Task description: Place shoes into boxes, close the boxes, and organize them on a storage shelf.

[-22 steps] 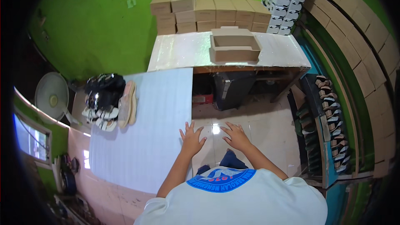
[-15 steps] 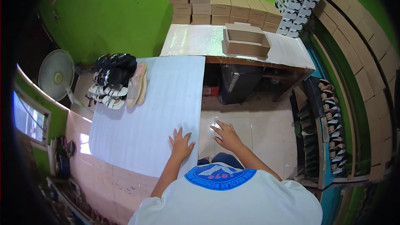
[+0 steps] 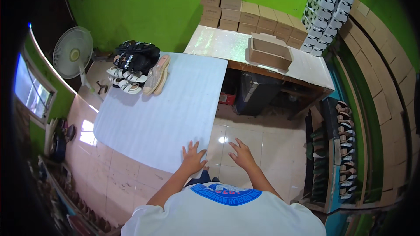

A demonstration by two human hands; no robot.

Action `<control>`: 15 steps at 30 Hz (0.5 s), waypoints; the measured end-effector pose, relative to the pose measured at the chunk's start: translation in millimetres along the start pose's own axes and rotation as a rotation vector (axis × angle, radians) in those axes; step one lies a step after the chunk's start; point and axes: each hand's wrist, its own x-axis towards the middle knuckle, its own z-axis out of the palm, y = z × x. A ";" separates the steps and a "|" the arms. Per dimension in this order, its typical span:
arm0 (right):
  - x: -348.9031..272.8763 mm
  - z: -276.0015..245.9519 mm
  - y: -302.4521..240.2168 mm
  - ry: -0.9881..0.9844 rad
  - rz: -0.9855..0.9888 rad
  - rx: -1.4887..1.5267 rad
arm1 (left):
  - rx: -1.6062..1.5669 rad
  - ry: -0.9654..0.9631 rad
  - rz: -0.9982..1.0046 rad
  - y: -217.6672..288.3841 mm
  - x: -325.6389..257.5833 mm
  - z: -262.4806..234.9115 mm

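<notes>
My left hand (image 3: pixel 192 159) is open over the near right corner of the white-covered table (image 3: pixel 166 118), fingers spread; whether it touches the cover I cannot tell. Beyond the table's right edge, my right hand (image 3: pixel 243 154) hangs open above the tiled floor, holding nothing. At the far left of this table stand black sandals (image 3: pixel 135 57), white strappy sandals (image 3: pixel 127 80) and a beige pair of shoes (image 3: pixel 156 76) set on their sides. On the second table (image 3: pixel 223 43), farther back, sits an open cardboard box (image 3: pixel 270 57) with nothing visible in it.
Closed brown boxes (image 3: pixel 249 14) and patterned black-and-white boxes (image 3: pixel 323 15) are stacked at the back. A shoe rack (image 3: pixel 345 148) and shelves of boxes (image 3: pixel 380 74) line the right side. A fan (image 3: pixel 73 53) stands at left. A dark case (image 3: pixel 256 94) is under the second table.
The view has shifted, so the tables appear moved. My right hand has drawn slightly nearer and its fingers point more forward. Both hands stay open, and the footwear and open box are undisturbed.
</notes>
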 end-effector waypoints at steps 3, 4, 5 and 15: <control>-10.5 10.1 -6.1 0.009 -0.003 0.043 | -0.024 0.029 0.022 1.2 -0.3 4.9; -14.0 13.4 -10.2 0.001 0.000 0.045 | -0.027 0.023 0.017 -2.5 -2.1 5.8; -14.7 13.5 -13.7 0.004 -0.020 0.062 | -0.033 0.021 0.020 -5.1 -0.3 5.9; 17.7 28.7 -41.2 0.085 0.079 0.090 | -0.077 0.065 0.043 -76.3 14.8 -46.2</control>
